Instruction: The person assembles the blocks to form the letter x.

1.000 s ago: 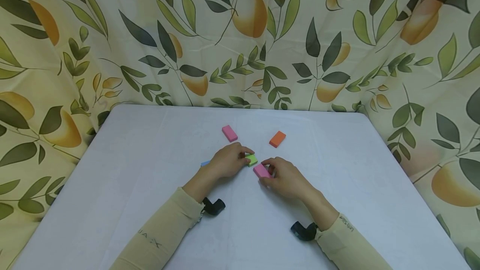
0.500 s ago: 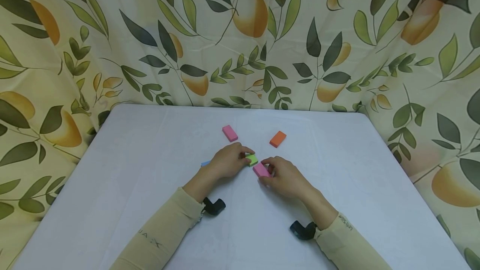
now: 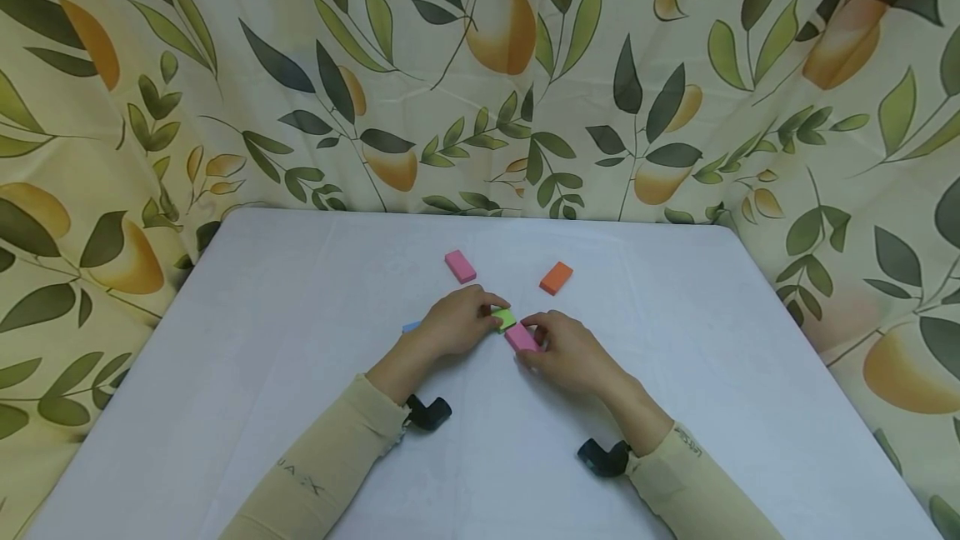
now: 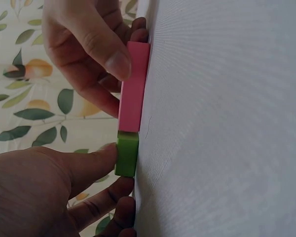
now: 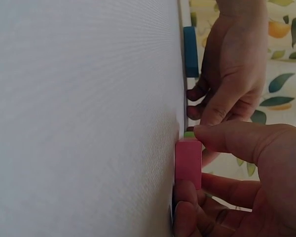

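Observation:
On the white table, my left hand [image 3: 459,321] pinches a green block [image 3: 505,319] between thumb and fingers. My right hand [image 3: 572,354] grips a pink block [image 3: 522,337] by its sides, thumb on the near side. Both blocks lie flat, the pink one's end right up against the green one. In the left wrist view the pink block [image 4: 134,86] and green block [image 4: 127,153] form a line along the tabletop. From the right wrist, only a sliver of green [image 5: 189,134] shows behind the pink block [image 5: 188,163].
Beyond my left hand lies a second pink block [image 3: 460,266], and an orange block [image 3: 556,278] is farther right. A blue block [image 3: 410,327] is mostly hidden behind my left wrist. The white table [image 3: 300,273] ends at a leaf-and-fruit patterned curtain [image 3: 480,107].
My right hand has slid the pink block slightly left and up, closing the small gap to the green block. My left hand and the other blocks stay where they were.

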A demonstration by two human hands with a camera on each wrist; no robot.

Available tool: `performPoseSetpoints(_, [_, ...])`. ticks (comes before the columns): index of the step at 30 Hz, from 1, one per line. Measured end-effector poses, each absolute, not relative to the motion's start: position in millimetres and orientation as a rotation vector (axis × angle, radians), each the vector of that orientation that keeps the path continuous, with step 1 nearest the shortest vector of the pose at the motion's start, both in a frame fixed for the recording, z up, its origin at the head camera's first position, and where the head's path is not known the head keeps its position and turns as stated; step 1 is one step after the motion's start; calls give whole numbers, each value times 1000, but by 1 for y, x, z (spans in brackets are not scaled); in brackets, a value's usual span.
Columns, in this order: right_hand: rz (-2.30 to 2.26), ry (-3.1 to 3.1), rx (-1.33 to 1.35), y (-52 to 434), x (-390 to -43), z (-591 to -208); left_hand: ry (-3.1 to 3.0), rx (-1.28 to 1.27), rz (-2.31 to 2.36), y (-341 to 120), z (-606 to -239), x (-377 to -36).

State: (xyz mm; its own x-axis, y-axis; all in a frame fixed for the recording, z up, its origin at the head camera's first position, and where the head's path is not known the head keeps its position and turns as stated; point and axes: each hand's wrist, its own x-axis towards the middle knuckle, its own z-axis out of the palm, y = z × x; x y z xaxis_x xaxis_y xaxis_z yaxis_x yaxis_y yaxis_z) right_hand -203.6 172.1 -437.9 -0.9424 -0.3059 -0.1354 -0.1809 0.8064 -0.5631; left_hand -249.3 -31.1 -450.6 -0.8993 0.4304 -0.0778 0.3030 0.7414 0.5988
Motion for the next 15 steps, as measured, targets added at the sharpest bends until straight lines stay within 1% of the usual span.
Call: performPoseSetpoints(15, [-815,2789,-382,171,-205,-438,2729,577,881,-31,-450,-250])
